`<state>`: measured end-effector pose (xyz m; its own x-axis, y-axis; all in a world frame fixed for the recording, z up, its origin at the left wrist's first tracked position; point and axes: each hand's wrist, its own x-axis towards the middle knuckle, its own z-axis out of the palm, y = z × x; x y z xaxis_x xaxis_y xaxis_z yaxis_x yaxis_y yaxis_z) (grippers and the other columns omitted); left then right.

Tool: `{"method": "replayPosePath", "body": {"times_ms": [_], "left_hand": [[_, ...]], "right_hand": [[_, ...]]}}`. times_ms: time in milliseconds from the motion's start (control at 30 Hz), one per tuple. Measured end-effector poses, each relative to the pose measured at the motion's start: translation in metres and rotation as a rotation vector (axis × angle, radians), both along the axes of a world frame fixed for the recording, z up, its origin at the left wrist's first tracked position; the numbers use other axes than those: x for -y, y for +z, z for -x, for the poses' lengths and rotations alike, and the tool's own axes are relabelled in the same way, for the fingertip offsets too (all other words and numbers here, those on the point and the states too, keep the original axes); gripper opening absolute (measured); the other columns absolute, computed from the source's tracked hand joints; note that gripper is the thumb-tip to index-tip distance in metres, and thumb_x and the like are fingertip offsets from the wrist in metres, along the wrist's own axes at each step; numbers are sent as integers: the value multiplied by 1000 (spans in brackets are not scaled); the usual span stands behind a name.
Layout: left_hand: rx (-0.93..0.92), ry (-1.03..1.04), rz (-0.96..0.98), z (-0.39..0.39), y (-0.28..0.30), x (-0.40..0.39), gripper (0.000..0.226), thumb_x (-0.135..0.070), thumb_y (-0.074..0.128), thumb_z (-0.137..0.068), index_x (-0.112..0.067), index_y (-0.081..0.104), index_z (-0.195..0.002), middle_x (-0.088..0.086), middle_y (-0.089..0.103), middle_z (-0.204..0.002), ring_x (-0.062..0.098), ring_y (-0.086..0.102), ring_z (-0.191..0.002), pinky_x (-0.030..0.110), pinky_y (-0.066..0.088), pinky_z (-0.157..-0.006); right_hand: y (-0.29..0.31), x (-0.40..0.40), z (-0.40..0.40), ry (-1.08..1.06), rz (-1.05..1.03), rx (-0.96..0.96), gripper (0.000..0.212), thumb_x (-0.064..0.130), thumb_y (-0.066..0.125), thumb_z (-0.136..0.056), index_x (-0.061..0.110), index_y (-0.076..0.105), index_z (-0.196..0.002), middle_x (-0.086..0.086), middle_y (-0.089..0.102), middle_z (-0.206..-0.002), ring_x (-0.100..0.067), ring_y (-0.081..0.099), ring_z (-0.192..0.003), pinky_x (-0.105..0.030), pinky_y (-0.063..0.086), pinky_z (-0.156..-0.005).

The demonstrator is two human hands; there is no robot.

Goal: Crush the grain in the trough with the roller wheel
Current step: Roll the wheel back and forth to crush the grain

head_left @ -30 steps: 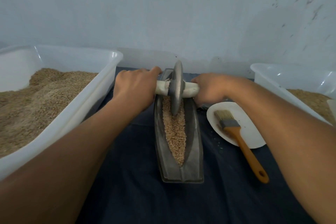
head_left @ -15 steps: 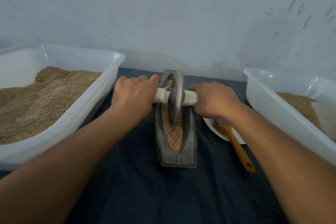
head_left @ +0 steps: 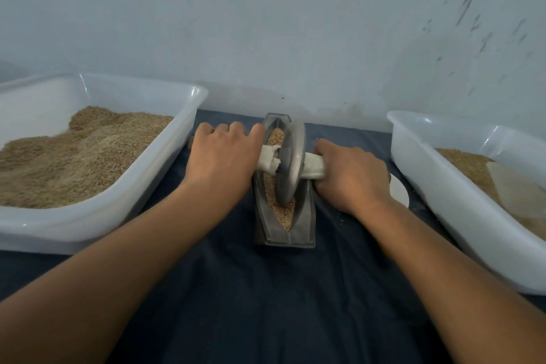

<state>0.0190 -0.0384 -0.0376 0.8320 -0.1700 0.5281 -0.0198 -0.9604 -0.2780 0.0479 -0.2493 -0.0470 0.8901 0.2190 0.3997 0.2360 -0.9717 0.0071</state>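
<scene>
At the centre of the frame a narrow grey metal trough sits on the dark blue cloth-covered counter, filled with pale brown grain, and the grey metal roller wheel stands upright in it, a little nearer the far end. The left hand and right hand are each clamped around the white-wrapped axle on either side of the wheel. A large white plastic tub of grain fills the left of the frame, another white tub the right, with a white plate edge peeking past the right wrist.
</scene>
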Motion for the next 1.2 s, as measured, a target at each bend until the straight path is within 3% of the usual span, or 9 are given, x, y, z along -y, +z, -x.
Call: {"method": "replayPosePath", "body": {"times_ms": [67, 200, 467, 667, 933, 1100, 1200], "left_hand": [[19, -10, -8, 5, -1, 1, 54, -20, 70, -81, -24, 39, -126, 3, 56, -102, 25, 57, -92, 37, 40, -79], [35, -28, -6, 13, -3, -1, 56, -19, 68, -82, -24, 38, -129, 4, 57, -105, 26, 58, -94, 39, 41, -82], [11, -30, 42, 24, -8, -8, 57, -28, 67, -86, -25, 36, -134, 5, 59, -111, 26, 59, -99, 40, 43, -86], [0, -33, 37, 15, -4, -6, 58, -25, 70, -82, -26, 40, -131, 3, 60, -107, 26, 60, -95, 41, 43, -84], [-55, -55, 109, -9, -7, -9, 58, -29, 71, -82, -28, 41, -131, -1, 63, -103, 25, 63, -93, 42, 44, -83], [-28, -36, 86, -18, -8, -9, 54, -28, 70, -83, -28, 41, -129, -1, 64, -95, 24, 64, -82, 39, 42, -78], [-3, -20, 74, -25, -11, -9, 51, -29, 71, -84, -28, 43, -126, -2, 64, -90, 22, 63, -76, 37, 39, -73]], "right_hand": [[-4, 1, 8, 8, -5, 67, 19, 36, 60, -81, 31, 44, -91, 8, 49, -65, -22, 48, -57, -35, 45, -55], [-8, 0, 21, 5, 9, 203, 22, 38, 63, -80, 29, 43, -85, 11, 36, -56, -12, 30, -46, -26, 17, -48], [-1, -6, 27, -1, 123, 303, 22, 31, 66, -78, 26, 46, -85, 10, 35, -58, -20, 36, -50, -27, 7, -50], [-7, -2, 17, -9, 85, 253, 19, 32, 63, -80, 28, 46, -87, 11, 37, -58, -18, 38, -50, -26, 12, -49], [-10, -2, -2, 0, 94, 275, 18, 34, 63, -79, 26, 47, -83, 9, 34, -55, -13, 26, -45, -25, 15, -49], [-7, -3, -17, 4, 95, 205, 16, 36, 61, -81, 29, 48, -86, 9, 38, -58, -19, 35, -51, -27, 17, -49], [-4, -2, -25, 29, 85, 121, 14, 39, 60, -81, 31, 52, -89, 10, 47, -64, -20, 45, -58, -29, 26, -52]]}}
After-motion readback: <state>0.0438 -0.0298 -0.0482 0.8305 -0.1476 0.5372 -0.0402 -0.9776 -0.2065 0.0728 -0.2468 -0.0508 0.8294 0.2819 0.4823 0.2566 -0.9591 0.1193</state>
